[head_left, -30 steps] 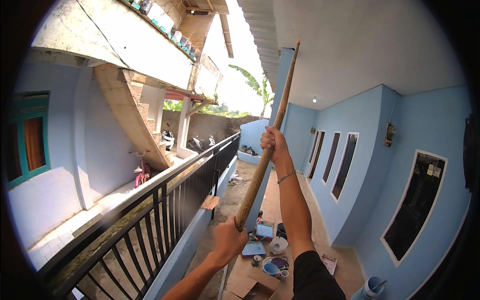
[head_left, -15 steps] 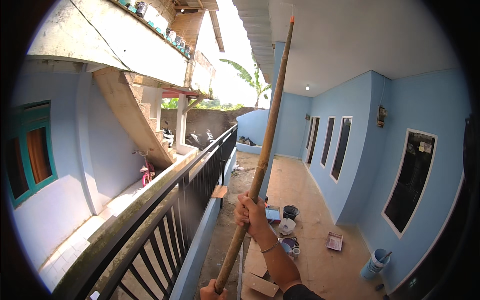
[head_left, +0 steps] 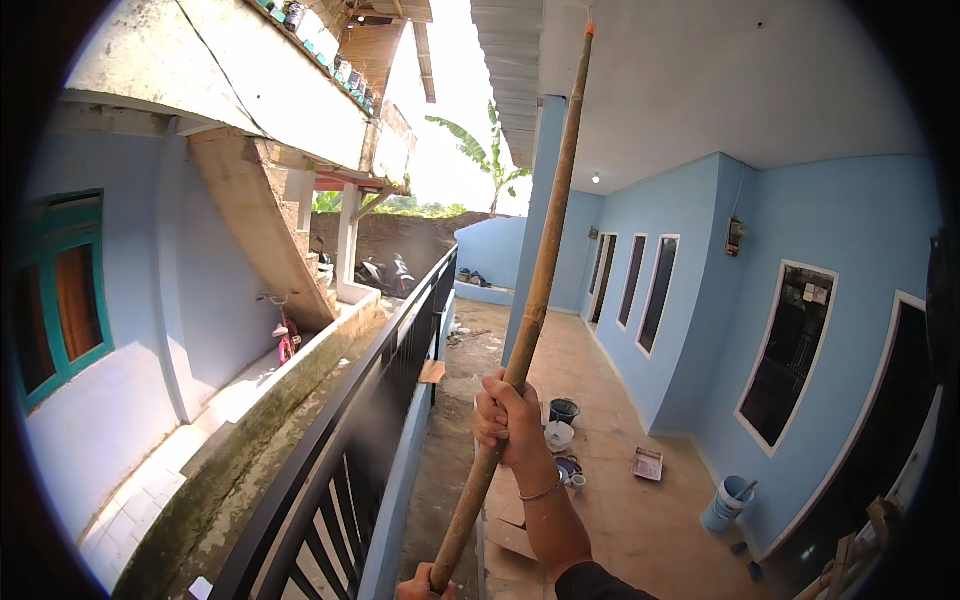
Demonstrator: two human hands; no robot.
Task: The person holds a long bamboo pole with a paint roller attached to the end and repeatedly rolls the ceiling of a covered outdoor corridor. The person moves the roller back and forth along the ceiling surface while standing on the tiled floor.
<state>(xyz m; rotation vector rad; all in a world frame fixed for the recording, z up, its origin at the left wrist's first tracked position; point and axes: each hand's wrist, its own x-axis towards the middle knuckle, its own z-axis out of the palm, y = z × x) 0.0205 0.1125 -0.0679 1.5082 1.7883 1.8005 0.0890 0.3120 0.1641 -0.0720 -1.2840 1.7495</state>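
A long bamboo pole point(head_left: 548, 255) rises at a slant through the middle of the view, leaning a little right toward its top. Its thin upper end has an orange tip point(head_left: 590, 28) that appears against the white ceiling point(head_left: 720, 70); whether it touches there I cannot tell. My right hand point(head_left: 507, 420), with a bracelet on the wrist, is wrapped round the pole at mid-height. Lower down, at the bottom edge of the view, my left hand point(head_left: 426, 583) grips the pole's thick end, and only part of that hand shows.
Left of the pole runs a black metal railing point(head_left: 375, 400) on a blue ledge. On the tiled floor stand a black bucket point(head_left: 565, 411), a white bucket point(head_left: 559, 436), a paint tray point(head_left: 648, 464) and a blue bucket point(head_left: 727, 505). A blue pillar point(head_left: 533, 220) rises behind the pole.
The view has shifted slightly to the right, so more of the right-hand wall and a dark doorway show. Both hands keep their hold on the bamboo pole.
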